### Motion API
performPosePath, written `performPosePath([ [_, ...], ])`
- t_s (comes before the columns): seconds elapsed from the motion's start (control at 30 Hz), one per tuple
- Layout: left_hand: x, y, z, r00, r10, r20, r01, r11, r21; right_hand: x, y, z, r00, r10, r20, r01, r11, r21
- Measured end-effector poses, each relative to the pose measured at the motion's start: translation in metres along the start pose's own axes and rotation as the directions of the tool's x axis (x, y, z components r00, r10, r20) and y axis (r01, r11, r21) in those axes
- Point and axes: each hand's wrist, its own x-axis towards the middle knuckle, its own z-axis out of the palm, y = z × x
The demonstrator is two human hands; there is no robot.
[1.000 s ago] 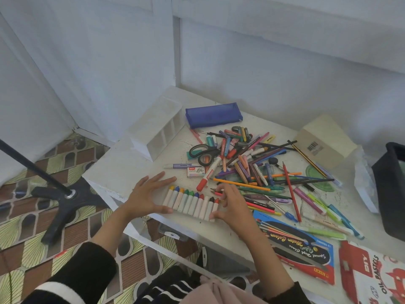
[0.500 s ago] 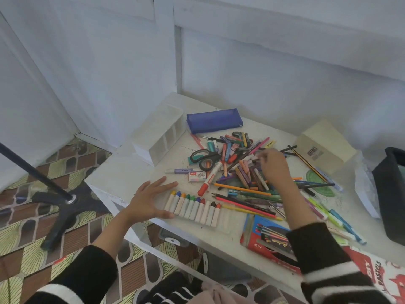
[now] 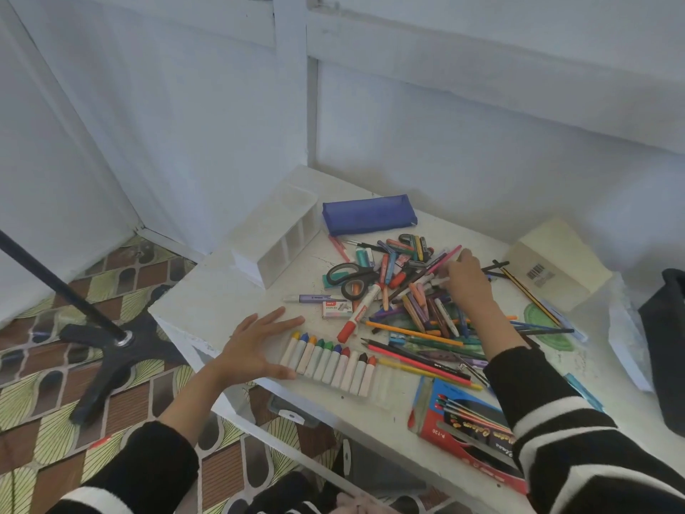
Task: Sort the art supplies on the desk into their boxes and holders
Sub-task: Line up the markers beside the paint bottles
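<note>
Though at desk edge, left hand flat.

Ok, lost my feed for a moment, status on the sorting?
Left hand flat beside crayon row. Right hand in pen pile, grip unclear. Scissors lie at pile's edge.

2 bare zones show on the desk. Zone 1: the left front corner, between the white holder and the front edge; the left hand lies flat there, just beside the crayon row. Zone 2: a narrow strip between holder and scissors. The pen pile covers the middle, with the right hand in it. The blue pouch blocks the rear, the cardboard box and black bin the right, the pencil box the front right.
</note>
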Motion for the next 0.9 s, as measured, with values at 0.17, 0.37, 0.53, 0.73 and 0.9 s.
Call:
performPosePath([
  [0.17, 0.001, -0.004, 0.001, 1.0, 0.006, -0.007, -0.006, 1.0, 0.0, -0.01, 0.003, -0.003, 0.994, -0.06, -0.095, 0.069, 0.994, 0.088],
  [0.37, 0.002, -0.006, 0.002, 0.999, 0.032, -0.024, -0.031, 0.999, 0.013, -0.052, -0.013, -0.023, 0.992, 0.063, -0.11, 0.026, 0.747, 0.664],
  [0.53, 0.004, -0.008, 0.003, 0.998, 0.051, -0.033, -0.05, 0.999, 0.022, -0.101, -0.036, -0.014, 0.966, 0.098, 0.238, -0.253, 0.176, 0.951],
  [0.73, 0.002, -0.004, 0.003, 0.998, 0.058, -0.033, -0.057, 0.998, 0.035, -0.149, -0.054, -0.008, 0.987, -0.009, 0.159, -0.148, 0.316, 0.937],
  [0.9, 0.003, -0.004, 0.004, 0.998, 0.057, -0.035, -0.056, 0.998, 0.037, -0.17, -0.065, 0.002, 0.994, -0.074, 0.086, -0.033, 0.541, 0.841],
])
